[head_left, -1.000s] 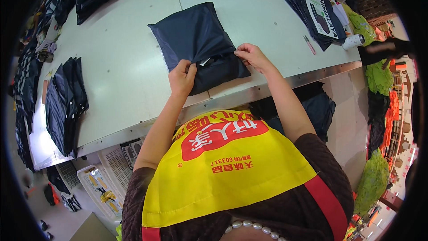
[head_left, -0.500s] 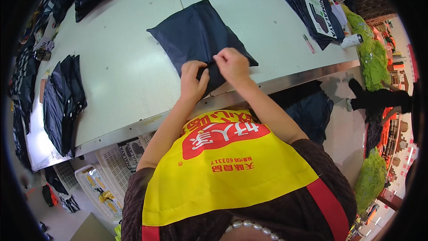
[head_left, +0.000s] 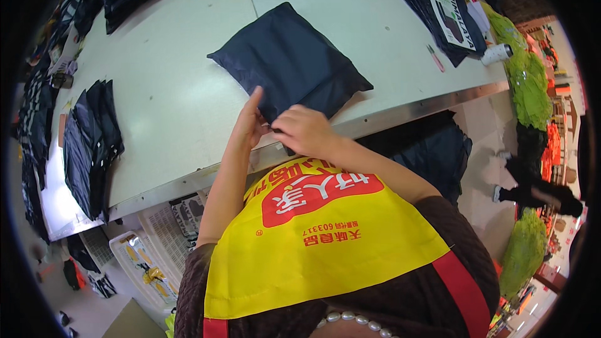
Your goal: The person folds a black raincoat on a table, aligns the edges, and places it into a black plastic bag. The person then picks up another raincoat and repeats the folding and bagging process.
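A flat, roughly square piece of folded dark navy fabric (head_left: 288, 62) lies on the table in front of me, its near corner at the table's front edge. At that corner my left hand (head_left: 249, 124) holds the fabric from the left side, one digit pointing up and the others curled, partly hidden. Coming in from the right, my right hand (head_left: 305, 130) has its fingers pinched together on the same corner, close to the left fingers. What exactly lies between the fingertips is hard to make out.
On the pale table (head_left: 175, 69), a stack of dark folded pieces (head_left: 94, 144) lies left. Far right are dark packets with a printed card (head_left: 449, 15), pink-handled snips (head_left: 436, 58) and a white thread spool (head_left: 496, 54). Beyond are yellow-green fabric (head_left: 529, 87) and another person (head_left: 535, 188).
Both hands have moved toward me to the near corner, the right also leftward. The fabric's right side now lies flatter and spread wider. The other person at right has moved nearer.
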`<state>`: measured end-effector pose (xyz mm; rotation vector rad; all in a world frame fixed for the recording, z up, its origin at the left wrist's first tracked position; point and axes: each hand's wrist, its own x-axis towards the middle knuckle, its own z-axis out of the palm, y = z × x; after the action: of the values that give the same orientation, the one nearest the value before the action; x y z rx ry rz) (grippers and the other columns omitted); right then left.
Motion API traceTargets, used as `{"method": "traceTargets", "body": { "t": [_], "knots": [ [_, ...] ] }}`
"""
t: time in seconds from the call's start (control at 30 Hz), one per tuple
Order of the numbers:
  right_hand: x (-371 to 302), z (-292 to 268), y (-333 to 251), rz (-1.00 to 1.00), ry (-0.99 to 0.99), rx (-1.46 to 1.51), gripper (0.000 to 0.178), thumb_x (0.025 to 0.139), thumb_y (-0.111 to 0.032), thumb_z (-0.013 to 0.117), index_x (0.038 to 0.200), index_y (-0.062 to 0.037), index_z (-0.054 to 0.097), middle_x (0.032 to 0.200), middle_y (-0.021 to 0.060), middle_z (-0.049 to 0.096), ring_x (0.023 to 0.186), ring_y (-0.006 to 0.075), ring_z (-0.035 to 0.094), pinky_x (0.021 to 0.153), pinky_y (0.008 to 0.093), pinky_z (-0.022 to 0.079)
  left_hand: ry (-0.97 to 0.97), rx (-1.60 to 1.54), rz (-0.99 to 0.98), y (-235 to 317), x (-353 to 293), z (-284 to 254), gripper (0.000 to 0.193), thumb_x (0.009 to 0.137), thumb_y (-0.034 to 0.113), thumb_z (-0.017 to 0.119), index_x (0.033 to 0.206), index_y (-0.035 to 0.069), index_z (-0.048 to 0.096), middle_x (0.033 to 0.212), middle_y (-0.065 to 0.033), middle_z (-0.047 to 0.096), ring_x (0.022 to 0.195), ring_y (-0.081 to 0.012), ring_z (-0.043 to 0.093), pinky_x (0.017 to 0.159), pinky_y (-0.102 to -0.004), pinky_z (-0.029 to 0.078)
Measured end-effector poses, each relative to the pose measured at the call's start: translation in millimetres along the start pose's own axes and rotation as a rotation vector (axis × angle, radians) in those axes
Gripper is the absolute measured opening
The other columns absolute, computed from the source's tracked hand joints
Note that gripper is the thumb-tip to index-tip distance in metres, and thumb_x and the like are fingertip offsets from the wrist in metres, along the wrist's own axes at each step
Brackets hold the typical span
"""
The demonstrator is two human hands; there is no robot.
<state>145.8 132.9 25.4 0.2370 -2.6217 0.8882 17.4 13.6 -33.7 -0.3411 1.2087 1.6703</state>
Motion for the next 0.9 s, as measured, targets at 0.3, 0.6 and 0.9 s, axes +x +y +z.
{"method": "traceTargets", "body": {
  "t": [0.3, 0.6, 0.9],
  "knots": [
    [-46, -77, 120, -0.073, 0.134, -0.264, 0.078, 0.061, -0.003, 0.075, 0.131, -0.0105, 0.040, 0.133, 0.0177, 0.042, 0.121, 0.0379, 0.043, 0.099, 0.0452, 0.037, 0.117, 0.170, 0.349, 18, -32, 48, 0.026, 0.084, 0.016, 0.060, 0.102, -0.001, 0.054, 0.083, -0.0109, 0.063, 0.064, -0.0155, 0.063, 0.047, -0.0267, 0.051],
    [-30, -116, 135, 0.672, -0.273, 0.897, 0.045, 0.087, -0.017, 0.061, 0.126, -0.0007, 0.046, 0.104, 0.0030, 0.061, 0.092, 0.0109, 0.057, 0.077, 0.0262, 0.048, 0.238, 0.966, 1.022, 56, -98, 128, 0.036, 0.086, 0.027, 0.061, 0.113, 0.003, 0.058, 0.099, -0.0139, 0.064, 0.089, -0.0261, 0.063, 0.079, -0.0340, 0.049],
    [5, -129, 118, 0.321, -0.131, 0.009, 0.059, 0.090, -0.036, 0.055, 0.134, 0.0007, 0.039, 0.139, 0.0216, 0.038, 0.129, 0.0340, 0.036, 0.104, 0.0391, 0.031, 0.438, 1.532, 1.262, -6, -52, 71, 0.037, 0.086, 0.019, 0.058, 0.120, 0.005, 0.054, 0.127, -0.0149, 0.052, 0.123, -0.0317, 0.044, 0.105, -0.0459, 0.030]
  ]
}}
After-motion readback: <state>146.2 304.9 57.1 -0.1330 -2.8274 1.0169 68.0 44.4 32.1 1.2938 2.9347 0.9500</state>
